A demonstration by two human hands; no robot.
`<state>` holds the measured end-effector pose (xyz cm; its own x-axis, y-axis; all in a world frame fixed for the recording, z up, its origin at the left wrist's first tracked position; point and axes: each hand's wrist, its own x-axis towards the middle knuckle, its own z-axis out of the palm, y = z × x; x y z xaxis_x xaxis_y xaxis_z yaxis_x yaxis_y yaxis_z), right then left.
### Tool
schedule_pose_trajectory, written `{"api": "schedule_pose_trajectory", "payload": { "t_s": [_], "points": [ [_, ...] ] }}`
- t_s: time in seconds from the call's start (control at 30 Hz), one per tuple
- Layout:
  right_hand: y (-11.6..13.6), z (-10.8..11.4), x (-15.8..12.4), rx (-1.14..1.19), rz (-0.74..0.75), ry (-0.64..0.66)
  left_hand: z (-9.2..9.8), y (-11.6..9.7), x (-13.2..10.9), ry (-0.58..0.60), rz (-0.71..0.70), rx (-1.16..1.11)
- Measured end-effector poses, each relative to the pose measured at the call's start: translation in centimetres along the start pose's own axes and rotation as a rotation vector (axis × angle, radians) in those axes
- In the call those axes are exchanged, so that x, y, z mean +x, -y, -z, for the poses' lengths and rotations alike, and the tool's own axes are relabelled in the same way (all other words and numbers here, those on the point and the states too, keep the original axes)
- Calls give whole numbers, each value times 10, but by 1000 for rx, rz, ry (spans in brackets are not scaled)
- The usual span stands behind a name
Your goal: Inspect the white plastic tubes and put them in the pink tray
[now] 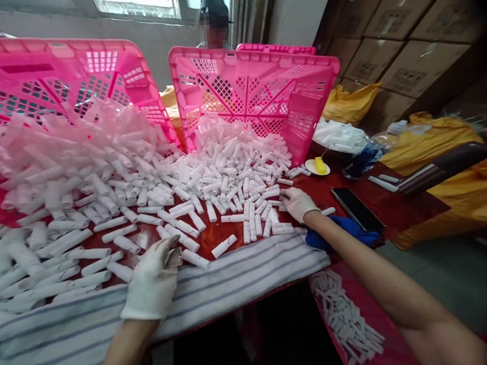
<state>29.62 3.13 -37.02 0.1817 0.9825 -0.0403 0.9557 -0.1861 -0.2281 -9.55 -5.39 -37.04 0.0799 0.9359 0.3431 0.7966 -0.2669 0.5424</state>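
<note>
My left hand [154, 277], in a white glove with greyed fingertips, rests over the striped towel [248, 277] at the table's front. Its fingers are half curled, with a gap between them and the thumb, and I see nothing held. Close by lie loose white tubes [196, 259] with dark markings. My right hand [298, 204], also gloved, reaches down to the right edge of the tube pile [226, 172]. Its fingers are bent together at the tubes, and what they grip is hidden. Several upright-lying tubes [252, 223] form a row left of it.
Pink baskets [254, 84] lie tipped toward me, spilling tubes. At right are a small plate [326, 170] with a yellow block, a phone [357, 209], a blue cloth [344, 233] and yellow sacks [472, 178]. Below sits a pink container of tubes [348, 318]. A person [214, 20] is behind.
</note>
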Motion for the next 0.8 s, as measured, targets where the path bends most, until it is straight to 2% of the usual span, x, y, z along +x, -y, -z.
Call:
{"api": "schedule_pose_trajectory", "payload": {
  "t_s": [0.1,0.17,0.2,0.27,0.37,0.43,0.53,0.6,0.63,0.7,0.77,0.8],
  "points": [
    [13,11,-29,29,175,-128,-8,-32,18,60,-150,79],
    [10,22,-50,9,234,-206,-22,-58,35,169,-264,145],
    [8,26,-59,-8,246,-196,-31,-69,44,223,-305,176],
    [3,28,-76,-32,261,-90,-51,-89,61,357,-343,219],
    [5,19,-89,-52,315,45,-75,-105,79,497,-310,246],
    [11,11,-91,-47,343,90,-83,-107,86,522,-277,240],
    [19,4,-90,-15,348,128,-79,-101,86,484,-224,233],
    [23,3,-92,74,349,92,-70,-94,78,380,-112,79],
    [25,3,-94,206,342,54,-65,-92,72,322,-24,-88],
    [30,3,-100,648,306,-42,-57,-90,56,249,188,-524],
    [40,5,-107,1139,235,-126,-54,-96,39,274,377,-885],
    [46,6,-110,1309,195,-151,-54,-101,31,298,455,-998]
  ]
}}
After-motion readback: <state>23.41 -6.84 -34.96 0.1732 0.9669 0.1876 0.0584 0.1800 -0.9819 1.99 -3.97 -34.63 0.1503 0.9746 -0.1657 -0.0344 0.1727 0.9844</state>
